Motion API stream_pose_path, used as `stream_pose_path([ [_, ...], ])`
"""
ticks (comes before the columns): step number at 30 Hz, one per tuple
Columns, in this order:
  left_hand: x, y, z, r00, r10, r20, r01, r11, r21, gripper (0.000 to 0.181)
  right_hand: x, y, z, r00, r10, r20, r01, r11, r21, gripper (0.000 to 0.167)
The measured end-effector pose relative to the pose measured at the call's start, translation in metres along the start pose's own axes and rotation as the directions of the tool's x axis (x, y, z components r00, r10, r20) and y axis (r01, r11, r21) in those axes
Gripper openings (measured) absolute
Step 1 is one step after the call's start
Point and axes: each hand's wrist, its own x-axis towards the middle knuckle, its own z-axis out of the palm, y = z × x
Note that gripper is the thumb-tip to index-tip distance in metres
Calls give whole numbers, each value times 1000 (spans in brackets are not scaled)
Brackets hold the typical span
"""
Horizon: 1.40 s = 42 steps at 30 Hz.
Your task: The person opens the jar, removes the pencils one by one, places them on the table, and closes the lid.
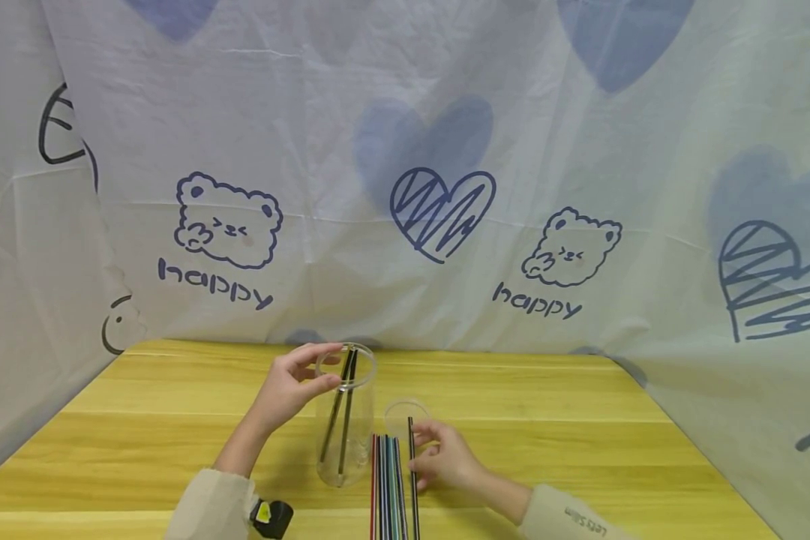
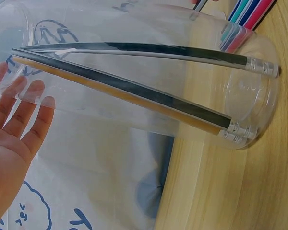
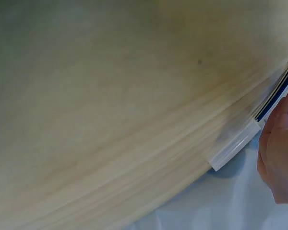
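A tall clear cylinder (image 1: 364, 420) stands upright on the table, with a few dark sticks (image 1: 345, 427) leaning inside it; the left wrist view shows dark sticks (image 2: 134, 88) through its wall, with clear ringed ends at the bottom. My left hand (image 1: 292, 386) holds the cylinder by its rim, thumb and fingers around it. In the left wrist view the fingers of the left hand (image 2: 14, 129) touch the wall. My right hand (image 1: 448, 457) pinches a dark stick (image 1: 412, 480) just right of a row of coloured sticks (image 1: 386, 487). The right hand (image 3: 281, 148) shows only partly in the right wrist view.
A clear round lid (image 1: 405, 409) lies behind the row of sticks, near the right hand. The wooden table (image 1: 547, 420) meets a printed cloth (image 1: 337, 262) at its back edge. A black item with a yellow patch (image 1: 273, 517) is beside the left sleeve.
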Motion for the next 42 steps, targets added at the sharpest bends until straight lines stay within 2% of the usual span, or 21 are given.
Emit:
stream_pose_path([
  [6,0,2,0,1000,-22,1,22,1000,-1,39,-1,1,3,1000,19,2,-19,1000,-8,55],
  [17,1,1,0,1000,-13,0,13,1000,-1,39,-3,3,8,999,26,23,-26,1000,1,53],
  [34,1,0,-1,1000,6,-8,-6,1000,9,38,-2,2,13,997,77,4,-76,997,-26,46],
  [42,1,-1,-1,1000,0,-4,0,1000,3,38,0,5,16,997,75,-14,-76,996,-49,41],
])
